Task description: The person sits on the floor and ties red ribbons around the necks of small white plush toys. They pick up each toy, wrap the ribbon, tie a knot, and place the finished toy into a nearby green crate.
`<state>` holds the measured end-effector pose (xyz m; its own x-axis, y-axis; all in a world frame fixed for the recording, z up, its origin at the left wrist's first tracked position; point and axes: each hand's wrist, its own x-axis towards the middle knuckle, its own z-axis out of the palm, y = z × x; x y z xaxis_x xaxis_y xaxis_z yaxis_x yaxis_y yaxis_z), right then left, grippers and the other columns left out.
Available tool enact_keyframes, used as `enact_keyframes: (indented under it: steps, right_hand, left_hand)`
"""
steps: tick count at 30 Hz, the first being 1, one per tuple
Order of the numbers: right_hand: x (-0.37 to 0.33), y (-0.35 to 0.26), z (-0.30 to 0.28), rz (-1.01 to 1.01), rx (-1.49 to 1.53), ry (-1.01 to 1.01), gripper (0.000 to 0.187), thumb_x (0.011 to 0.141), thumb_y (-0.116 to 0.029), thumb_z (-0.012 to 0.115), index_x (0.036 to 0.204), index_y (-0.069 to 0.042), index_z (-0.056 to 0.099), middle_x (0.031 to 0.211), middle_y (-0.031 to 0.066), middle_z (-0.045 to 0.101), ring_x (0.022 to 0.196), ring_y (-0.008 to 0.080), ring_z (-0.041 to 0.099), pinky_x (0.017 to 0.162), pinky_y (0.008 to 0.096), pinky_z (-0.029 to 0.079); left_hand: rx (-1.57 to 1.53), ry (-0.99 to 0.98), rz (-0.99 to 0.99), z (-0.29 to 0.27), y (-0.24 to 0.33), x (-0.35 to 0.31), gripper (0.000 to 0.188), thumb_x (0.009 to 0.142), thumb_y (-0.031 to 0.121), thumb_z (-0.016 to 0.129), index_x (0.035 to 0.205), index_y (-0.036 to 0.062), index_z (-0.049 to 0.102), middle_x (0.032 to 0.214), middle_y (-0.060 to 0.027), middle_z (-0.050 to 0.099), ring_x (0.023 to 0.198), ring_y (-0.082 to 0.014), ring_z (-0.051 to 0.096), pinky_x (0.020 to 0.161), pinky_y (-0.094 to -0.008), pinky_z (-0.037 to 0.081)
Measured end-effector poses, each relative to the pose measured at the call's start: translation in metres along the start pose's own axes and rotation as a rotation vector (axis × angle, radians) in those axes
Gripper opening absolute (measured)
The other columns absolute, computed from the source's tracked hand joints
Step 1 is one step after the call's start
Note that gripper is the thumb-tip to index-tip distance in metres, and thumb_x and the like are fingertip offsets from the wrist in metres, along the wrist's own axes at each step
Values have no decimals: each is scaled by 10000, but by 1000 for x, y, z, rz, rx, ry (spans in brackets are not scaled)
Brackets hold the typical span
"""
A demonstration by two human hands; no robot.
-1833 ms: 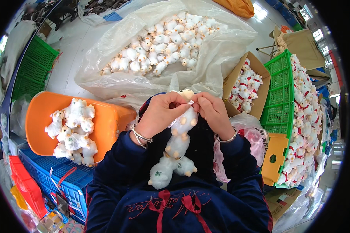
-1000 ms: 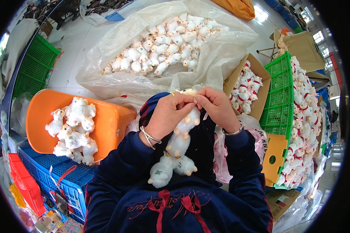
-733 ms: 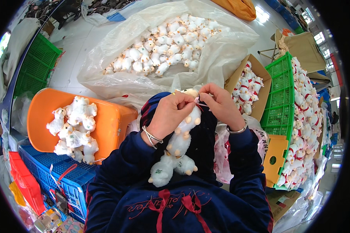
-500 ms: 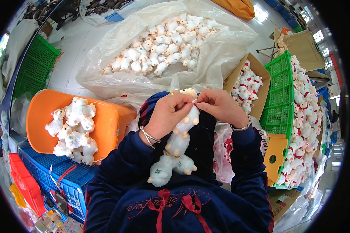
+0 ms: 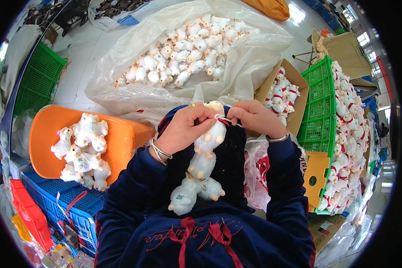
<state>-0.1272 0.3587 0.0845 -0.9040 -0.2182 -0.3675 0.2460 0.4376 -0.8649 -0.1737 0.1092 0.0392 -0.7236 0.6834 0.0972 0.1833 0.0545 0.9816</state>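
Hands (image 5: 187, 127) wider apart, ribbon (image 5: 224, 119) btwn, orange tub (image 5: 44, 145) w/ plushies (image 5: 89, 130)

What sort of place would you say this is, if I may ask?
Probably a soft-toy workshop: white plush animals fill a large plastic bag, red-banded ones lie in a cardboard box, and green crates stand nearby.

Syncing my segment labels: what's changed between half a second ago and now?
The right hand has moved right, away from the left hand, so more of the pale ribbon shows between them; no letting go is visible. The left hand stays pinched at the neck of the plush toy. The toys in the orange tub and the bagged pile are unchanged.
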Motion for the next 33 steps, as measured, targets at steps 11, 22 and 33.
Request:
enact_keyframes:
  steps: [11, 22, 33]
  right_hand:
    - [6, -11, -5, -6, -130, -137, 460, 1022, -367, 513, 875, -4, 753, 762, 28, 735, 682, 90, 592, 656, 261, 483]
    - [11, -17, -10, 69, -119, -121, 426, 1023, -365, 548, 887, -18, 755, 763, 13, 734, 720, 87, 620, 702, 254, 481]
    - [22, -30, -13, 19, -161, -133, 261, 940, -248, 653, 860, -6, 712, 699, 49, 696, 648, 142, 622, 659, 295, 483]
  left_hand:
    - [-45, 10, -9, 4, 1, 1, 74, 965, 83, 696, 956, 14, 670, 850, 10, 565, 712, -53, 504, 630, -235, 427]
    - [-48, 22, -13, 5, 3, 1, 85, 960, 88, 705, 948, 13, 667, 834, 13, 555, 710, -55, 499, 622, -233, 419]
    - [-71, 61, 12, 7, 2, 2, 95, 937, 101, 724, 923, 21, 675, 728, 49, 488, 655, -45, 432, 599, -233, 380]
